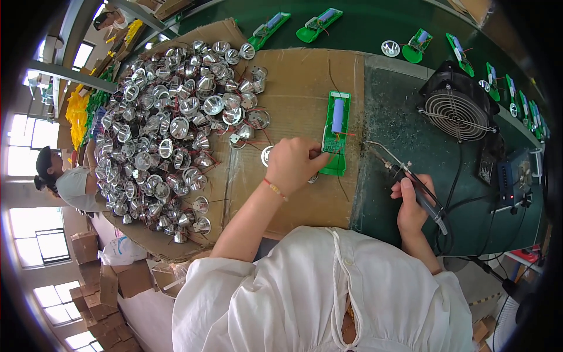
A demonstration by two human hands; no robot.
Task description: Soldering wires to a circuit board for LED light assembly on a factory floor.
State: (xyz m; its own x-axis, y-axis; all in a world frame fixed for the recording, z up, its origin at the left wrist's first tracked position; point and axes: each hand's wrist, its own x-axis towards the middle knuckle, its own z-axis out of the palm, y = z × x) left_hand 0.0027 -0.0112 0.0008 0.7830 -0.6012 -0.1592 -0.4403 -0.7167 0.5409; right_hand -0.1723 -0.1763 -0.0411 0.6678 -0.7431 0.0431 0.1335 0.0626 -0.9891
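On the cardboard sheet lies a green flashlight housing point(335, 164) with a blue cylindrical battery point(338, 114), a small circuit board point(334, 144) and thin loose wires. My left hand point(293, 161) is closed at the housing's left edge, thumb and fingertips beside the circuit board. What it pinches is hidden. Partly behind this hand sits a silver reflector point(267, 155). My right hand point(412, 205) grips a soldering iron point(427, 202) with a thin metal guide tube along it. Its tip points left, a little right of the housing and apart from it.
A large heap of silver reflectors point(167, 129) with wires covers the left side. A black fan with a wire grille point(458, 114) and a blue control box point(513, 179) stand right. More green housings point(319, 24) line the green belt point(369, 26) behind. Another person point(70, 182) works far left.
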